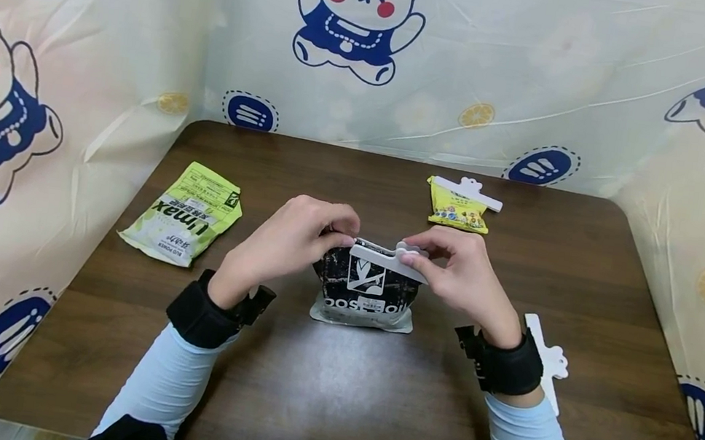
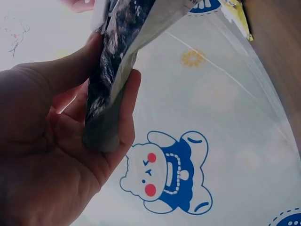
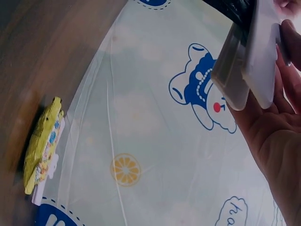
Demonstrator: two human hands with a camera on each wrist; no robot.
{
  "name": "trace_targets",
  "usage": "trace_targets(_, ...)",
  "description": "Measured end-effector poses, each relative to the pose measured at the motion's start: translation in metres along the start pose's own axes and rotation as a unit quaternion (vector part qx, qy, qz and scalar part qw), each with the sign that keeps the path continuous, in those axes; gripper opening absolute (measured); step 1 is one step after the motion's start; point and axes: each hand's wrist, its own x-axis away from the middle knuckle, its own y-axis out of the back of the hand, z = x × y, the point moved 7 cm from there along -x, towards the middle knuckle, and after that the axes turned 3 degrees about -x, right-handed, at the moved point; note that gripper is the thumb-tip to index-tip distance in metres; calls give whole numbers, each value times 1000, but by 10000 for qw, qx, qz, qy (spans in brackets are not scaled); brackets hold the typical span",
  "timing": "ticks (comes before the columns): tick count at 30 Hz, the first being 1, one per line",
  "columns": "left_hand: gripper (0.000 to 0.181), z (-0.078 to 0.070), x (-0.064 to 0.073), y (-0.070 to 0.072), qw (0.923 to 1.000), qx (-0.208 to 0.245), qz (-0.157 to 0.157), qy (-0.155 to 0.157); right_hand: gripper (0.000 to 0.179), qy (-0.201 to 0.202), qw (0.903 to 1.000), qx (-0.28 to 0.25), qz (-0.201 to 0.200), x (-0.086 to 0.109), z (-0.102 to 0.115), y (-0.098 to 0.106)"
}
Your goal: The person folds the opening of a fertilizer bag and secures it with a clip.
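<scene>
A black bag (image 1: 367,291) with a silver-grey lower edge stands in the middle of the table, its top folded over. My left hand (image 1: 304,236) pinches the top left of the bag; in the left wrist view its thumb and fingers lie on either side of the folded film (image 2: 115,61). A white bag clip (image 1: 381,259) lies across the bag's top edge. My right hand (image 1: 461,270) grips that clip by its handle at the right end. In the right wrist view the clip's two long bars (image 3: 261,61) stand apart at the near end, with black film between them farther in.
A green-yellow bag (image 1: 188,214) lies at the left of the brown table (image 1: 327,422). At the back right is a small yellow bag (image 1: 457,209) with a white clip (image 1: 468,190) on it. Another white clip (image 1: 548,361) lies beside the right wrist. Patterned sheeting surrounds the table.
</scene>
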Motion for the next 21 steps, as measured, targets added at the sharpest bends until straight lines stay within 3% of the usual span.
trace_targets(4,19,2,0,-1,9992,331,134,160,18,-93,9999,-63,45,0,-4,-2)
trace_targets(7,14,2,1,-1,9987,366,313,178,19,-218,9996,-141,110,0,-7,-5)
trace_targets(15,12,9,8,5,9965,95,690,461,20,-620,9970,-281,369,-1,-13,-9)
trace_targets(21,6,13,8,8,9966,-318,630,430,23,-644,9960,-130,609,-1,-10,-12)
